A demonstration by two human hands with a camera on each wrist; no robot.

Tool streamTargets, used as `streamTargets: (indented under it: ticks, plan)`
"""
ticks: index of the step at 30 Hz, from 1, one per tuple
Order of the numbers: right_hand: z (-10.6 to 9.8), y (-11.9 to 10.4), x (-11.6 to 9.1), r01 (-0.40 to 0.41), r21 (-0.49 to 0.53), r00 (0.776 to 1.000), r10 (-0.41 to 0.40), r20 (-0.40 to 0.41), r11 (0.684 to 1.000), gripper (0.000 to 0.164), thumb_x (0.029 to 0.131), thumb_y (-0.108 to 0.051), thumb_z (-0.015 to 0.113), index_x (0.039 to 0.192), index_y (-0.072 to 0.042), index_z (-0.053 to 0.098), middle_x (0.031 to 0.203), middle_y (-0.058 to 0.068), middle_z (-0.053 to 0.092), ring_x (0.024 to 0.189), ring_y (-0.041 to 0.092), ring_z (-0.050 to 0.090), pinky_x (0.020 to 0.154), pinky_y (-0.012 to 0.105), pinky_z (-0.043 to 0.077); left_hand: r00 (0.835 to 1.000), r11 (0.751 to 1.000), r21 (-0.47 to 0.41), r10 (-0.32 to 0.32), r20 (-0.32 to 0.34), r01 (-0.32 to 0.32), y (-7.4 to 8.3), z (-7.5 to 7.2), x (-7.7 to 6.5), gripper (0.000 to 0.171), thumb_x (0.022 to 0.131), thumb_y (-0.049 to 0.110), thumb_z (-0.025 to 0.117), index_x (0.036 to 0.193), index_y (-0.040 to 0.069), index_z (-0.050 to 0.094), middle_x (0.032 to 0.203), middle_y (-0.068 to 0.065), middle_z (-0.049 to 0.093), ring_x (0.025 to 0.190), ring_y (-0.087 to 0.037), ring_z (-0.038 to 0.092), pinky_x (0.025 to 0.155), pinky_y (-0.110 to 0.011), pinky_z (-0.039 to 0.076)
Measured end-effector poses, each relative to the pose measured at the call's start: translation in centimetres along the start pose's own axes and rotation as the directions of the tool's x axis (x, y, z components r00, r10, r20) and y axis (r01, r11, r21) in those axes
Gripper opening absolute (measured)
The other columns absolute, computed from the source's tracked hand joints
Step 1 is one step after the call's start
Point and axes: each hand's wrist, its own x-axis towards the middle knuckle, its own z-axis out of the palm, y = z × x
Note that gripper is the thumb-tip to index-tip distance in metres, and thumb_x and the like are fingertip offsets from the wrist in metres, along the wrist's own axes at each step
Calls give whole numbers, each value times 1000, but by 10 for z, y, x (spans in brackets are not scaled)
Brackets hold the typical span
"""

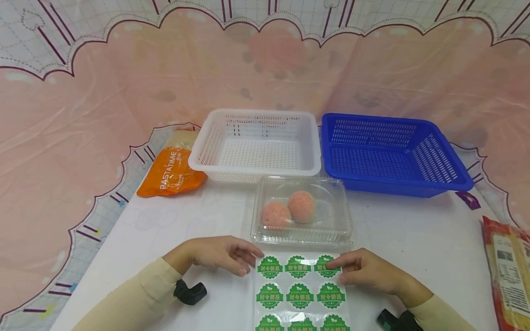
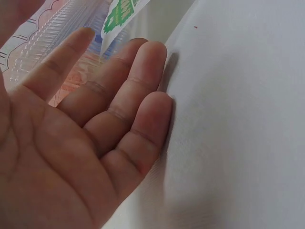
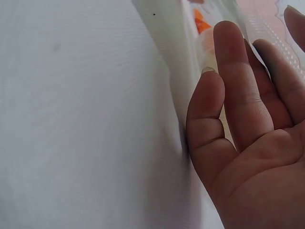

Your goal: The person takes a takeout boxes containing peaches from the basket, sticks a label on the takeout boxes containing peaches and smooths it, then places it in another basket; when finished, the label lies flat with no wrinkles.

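Observation:
A sheet of round green stickers (image 1: pixel 300 295) with pale lettering lies at the front middle of the table. My left hand (image 1: pixel 221 255) rests just off its upper left corner, fingertips close to the edge. In the left wrist view the left palm (image 2: pixel 52 157) holds nothing and its fingers are relaxed. My right hand (image 1: pixel 370 272) is at the sheet's upper right, with a fingertip over the corner sticker. Loosely extended fingers of the right hand (image 3: pixel 252 124) show in the right wrist view. Behind the sheet sits a clear plastic box (image 1: pixel 331 207) holding two pinkish balls (image 1: pixel 301 207).
A white basket (image 1: pixel 254 172) and a blue basket (image 1: pixel 397 184) stand behind the box. To the left lies an orange pasta bag (image 1: pixel 171 170). A red and yellow packet (image 1: pixel 509 266) is at the right edge, and a small purple packet (image 1: pixel 469 200) lies near the blue basket.

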Motion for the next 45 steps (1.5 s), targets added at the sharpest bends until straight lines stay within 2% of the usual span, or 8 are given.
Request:
streamTargets:
  ticks: [14,19,23,28,31,34,39,45]
  plan:
    - [0,-2,1,29,29,999,-30,21,999,31,98,4,57,126,16,59,121,2,69,101,9,65,83,23,54,997,998,-20,63,51,-63,-3,3,-1,52,94,4,67,140,-10,49,116,-9,67,108,-19,61,94,-28,51]
    - [-1,-3,0,48,2,999,-48,16,999,30,96,5,57,125,13,61,117,-1,69,90,3,61,75,19,52,993,993,41,116,-17,-115,0,7,-2,49,93,4,67,137,-9,53,115,-6,68,109,-21,61,93,-27,52]
    - [-2,-6,-1,54,-16,999,-54,9,998,31,95,6,59,125,12,62,104,-6,67,76,0,52,65,18,46,990,989,77,130,-60,-125,4,10,-3,46,93,6,68,136,-6,56,116,-6,68,108,-21,62,92,-28,52]
    - [-3,-8,-1,73,10,997,-74,26,997,32,95,7,58,127,13,61,88,-12,59,72,-2,48,56,22,41,985,985,101,148,-85,-139,6,12,-3,49,94,7,68,140,-3,55,126,-9,67,111,-16,64,94,-28,51]
    - [-3,-8,0,85,22,996,-86,33,996,33,95,8,57,128,10,61,87,-12,58,71,-2,47,53,25,38,980,983,89,170,-104,-161,7,15,-2,52,94,5,68,142,-3,52,126,-12,67,112,-18,65,95,-29,51]
    - [-3,-8,-1,91,27,995,-92,40,995,34,95,9,57,129,9,62,93,-10,61,73,-2,48,55,24,40,969,982,98,176,-173,-161,10,20,-2,52,94,6,69,142,-3,53,117,-11,71,109,-20,67,92,-28,52]
    - [-3,-9,-1,96,41,994,-98,48,995,35,95,9,56,130,10,60,104,-7,63,78,-1,51,61,21,43,933,981,154,162,-320,-118,14,28,-2,48,92,10,72,137,-1,59,103,-5,74,99,-18,70,85,-25,53]
    - [-3,-11,-1,100,43,994,-102,42,994,34,96,10,55,130,11,60,89,-11,57,74,-1,48,52,28,36,918,978,163,183,-351,-133,15,32,-1,46,91,7,73,134,-2,60,99,-5,74,91,-17,69,79,-24,53]
